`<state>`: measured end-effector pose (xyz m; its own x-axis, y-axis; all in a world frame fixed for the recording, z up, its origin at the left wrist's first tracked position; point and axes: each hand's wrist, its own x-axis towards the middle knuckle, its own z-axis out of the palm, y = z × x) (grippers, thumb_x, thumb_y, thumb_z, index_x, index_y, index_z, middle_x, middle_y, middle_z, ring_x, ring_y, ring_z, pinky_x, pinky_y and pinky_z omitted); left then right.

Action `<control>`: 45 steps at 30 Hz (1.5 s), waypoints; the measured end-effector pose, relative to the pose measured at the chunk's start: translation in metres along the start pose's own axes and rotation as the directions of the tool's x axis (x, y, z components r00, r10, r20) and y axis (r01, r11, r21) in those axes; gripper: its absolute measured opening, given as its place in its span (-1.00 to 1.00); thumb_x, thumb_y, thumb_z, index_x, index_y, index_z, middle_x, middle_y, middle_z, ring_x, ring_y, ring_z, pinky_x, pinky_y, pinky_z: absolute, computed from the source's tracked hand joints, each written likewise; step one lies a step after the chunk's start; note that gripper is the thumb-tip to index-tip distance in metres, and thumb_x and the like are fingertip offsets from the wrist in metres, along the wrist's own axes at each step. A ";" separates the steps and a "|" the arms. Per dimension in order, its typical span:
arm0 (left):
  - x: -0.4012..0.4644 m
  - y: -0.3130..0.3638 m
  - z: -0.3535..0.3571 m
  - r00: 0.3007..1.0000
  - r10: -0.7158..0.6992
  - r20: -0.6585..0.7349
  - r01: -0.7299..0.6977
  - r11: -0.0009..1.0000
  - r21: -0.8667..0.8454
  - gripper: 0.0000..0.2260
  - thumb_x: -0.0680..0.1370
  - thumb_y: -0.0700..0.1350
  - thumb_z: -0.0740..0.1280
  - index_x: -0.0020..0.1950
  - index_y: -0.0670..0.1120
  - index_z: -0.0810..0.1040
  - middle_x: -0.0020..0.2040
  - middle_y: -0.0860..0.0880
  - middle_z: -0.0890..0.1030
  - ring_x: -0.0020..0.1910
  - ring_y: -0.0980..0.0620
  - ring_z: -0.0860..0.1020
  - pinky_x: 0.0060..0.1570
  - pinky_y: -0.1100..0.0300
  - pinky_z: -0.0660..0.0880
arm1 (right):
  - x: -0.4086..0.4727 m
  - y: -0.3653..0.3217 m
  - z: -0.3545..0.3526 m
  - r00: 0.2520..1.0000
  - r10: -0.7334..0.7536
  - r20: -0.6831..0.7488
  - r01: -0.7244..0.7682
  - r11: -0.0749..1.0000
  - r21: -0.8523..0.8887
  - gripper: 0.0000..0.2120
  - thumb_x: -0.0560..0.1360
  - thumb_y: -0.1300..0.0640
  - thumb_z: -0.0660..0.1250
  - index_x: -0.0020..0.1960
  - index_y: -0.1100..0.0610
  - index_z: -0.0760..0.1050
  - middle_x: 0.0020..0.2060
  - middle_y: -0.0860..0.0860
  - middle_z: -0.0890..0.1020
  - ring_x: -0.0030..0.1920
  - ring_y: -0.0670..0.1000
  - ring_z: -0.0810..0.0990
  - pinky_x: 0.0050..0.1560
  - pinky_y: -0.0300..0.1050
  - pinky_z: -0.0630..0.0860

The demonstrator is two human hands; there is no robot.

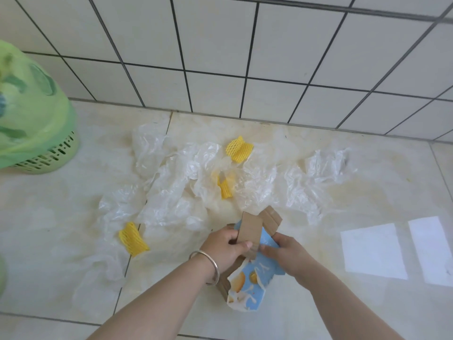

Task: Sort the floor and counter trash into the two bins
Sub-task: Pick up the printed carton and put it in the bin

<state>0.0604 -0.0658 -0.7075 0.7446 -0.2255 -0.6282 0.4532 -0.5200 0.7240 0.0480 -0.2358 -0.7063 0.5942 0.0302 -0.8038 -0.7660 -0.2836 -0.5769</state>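
Head view, floor scene. Both hands are on the blue carton [247, 283], a flattened, torn piece of printed cardboard held low over the floor [367, 192], near centre.

Left hand [225, 246]: fingers closed on the carton's left edge, thumb lying across a brown flap [250, 231] that stands up at the far end. Bracelet [210, 266] on that wrist.

Right hand [289, 256]: fingers closed over the carton's right side, pressing the blue face. A second brown flap [270, 218] sticks out far-right of the first.

Orientation: the carton's long axis runs near to far, leaning slightly right at the far end. Flaps point away from me, toward the wall [245, 57]; the torn printed end points back toward me. The piece lies between the two hands, neither clearly nearer.

Key relation: the green bin [39, 153], lined with a green bag, sits far left, well apart from the carton. My judgement: the left hand has the shorter path, so the carton would travel left and away.

Left on the floor: crumpled clear plastic sheets [176, 187] spread beyond the hands, and three yellow foam nets, one far [239, 148], one mid [225, 186], one near-left [133, 239]. Sorting looks early. I see only one bin clearly.
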 end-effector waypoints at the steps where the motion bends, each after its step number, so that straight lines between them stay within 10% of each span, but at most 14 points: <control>1: 0.004 0.002 -0.004 0.999 -0.007 -0.033 0.009 0.996 0.088 -0.81 0.50 -0.02 0.34 -0.05 -0.13 0.60 -0.04 0.00 0.55 -0.05 0.02 0.54 0.07 0.15 0.47 | 0.004 -0.008 0.004 1.000 -0.021 0.004 0.021 1.000 -0.015 -0.87 0.50 0.18 0.36 0.03 0.17 0.55 -0.07 0.10 0.68 -0.09 0.09 0.66 -0.12 -0.10 0.58; 11: 0.029 -0.003 -0.036 0.991 0.115 -0.075 -0.095 0.968 0.232 -0.69 0.47 0.00 0.37 0.01 0.05 0.24 -0.21 0.06 0.56 -0.34 0.12 0.45 -0.25 0.20 0.41 | 0.035 -0.031 0.022 1.000 0.013 -0.010 -0.011 0.985 0.170 -0.80 0.38 0.12 0.49 -0.04 0.19 0.64 -0.16 0.13 0.73 -0.20 0.09 0.69 -0.15 -0.11 0.59; 14: 0.029 -0.009 -0.034 0.991 0.131 0.010 -0.130 0.973 0.191 -0.56 0.48 0.08 0.34 0.28 0.09 0.25 0.10 0.05 0.61 0.03 0.07 0.58 0.05 0.18 0.50 | 0.036 -0.022 0.014 0.999 0.042 -0.029 -0.036 0.981 0.191 -0.78 0.38 0.14 0.48 -0.02 0.24 0.65 -0.13 0.18 0.72 -0.17 0.14 0.67 -0.10 -0.06 0.57; 18: 0.038 -0.009 -0.042 0.986 0.161 -0.045 -0.136 0.929 0.344 -0.50 0.60 0.09 0.13 0.51 0.08 0.10 0.55 0.07 0.10 0.52 0.07 0.12 0.46 0.16 0.14 | 0.036 -0.020 0.005 0.996 0.043 -0.081 -0.027 0.981 0.191 -0.83 0.39 0.15 0.48 -0.07 0.21 0.65 -0.17 0.15 0.73 -0.19 0.13 0.69 -0.10 -0.07 0.58; 26: 0.056 -0.011 -0.060 0.925 -0.017 -0.381 0.108 0.970 0.218 -0.41 0.62 -0.03 0.10 0.54 0.06 -0.19 0.55 0.03 -0.30 0.56 -0.04 -0.12 0.50 0.08 0.00 | 0.037 -0.022 0.019 0.998 0.023 -0.060 -0.014 0.991 0.134 -0.90 0.40 0.13 0.48 -0.15 0.14 0.62 -0.33 -0.01 0.69 -0.40 -0.09 0.65 -0.43 -0.34 0.50; 34: 0.043 -0.026 -0.062 0.795 -0.140 -0.590 0.175 0.985 0.002 -0.36 0.56 -0.16 0.23 0.55 -0.07 -0.04 0.57 -0.04 -0.10 0.54 -0.05 0.08 0.42 0.12 0.19 | 0.030 -0.009 0.017 0.999 0.031 -0.032 -0.028 0.996 0.080 -0.86 0.40 0.11 0.48 -0.13 0.18 0.62 -0.27 0.04 0.71 -0.31 -0.02 0.68 -0.30 -0.26 0.59; 39: 0.031 -0.037 -0.037 0.902 0.050 -0.429 0.055 0.972 0.230 -0.61 0.50 -0.17 0.30 0.32 -0.05 0.40 0.31 -0.04 0.35 0.28 -0.02 0.44 0.22 0.14 0.42 | 0.022 -0.001 -0.005 0.992 0.088 0.094 -0.091 0.995 0.029 -0.79 0.42 0.16 0.45 0.01 0.23 0.64 -0.09 0.13 0.73 -0.06 0.13 0.70 -0.05 -0.09 0.58; 45: 0.017 -0.039 -0.005 0.973 0.035 -0.229 0.073 0.893 0.445 -0.40 0.38 0.23 0.38 0.34 0.03 0.35 0.26 0.03 0.33 0.31 0.04 0.33 0.28 0.19 0.35 | 0.014 0.015 -0.042 0.986 0.164 0.017 -0.165 0.984 0.071 -0.88 0.45 0.23 0.39 -0.06 0.26 0.64 -0.12 0.20 0.72 -0.08 0.21 0.67 0.01 0.00 0.54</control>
<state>0.0575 -0.0454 -0.7449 0.8524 -0.0485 -0.5207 0.2411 -0.8471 0.4736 0.0550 -0.2795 -0.7202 0.4560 -0.0009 -0.8900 -0.8692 -0.2156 -0.4451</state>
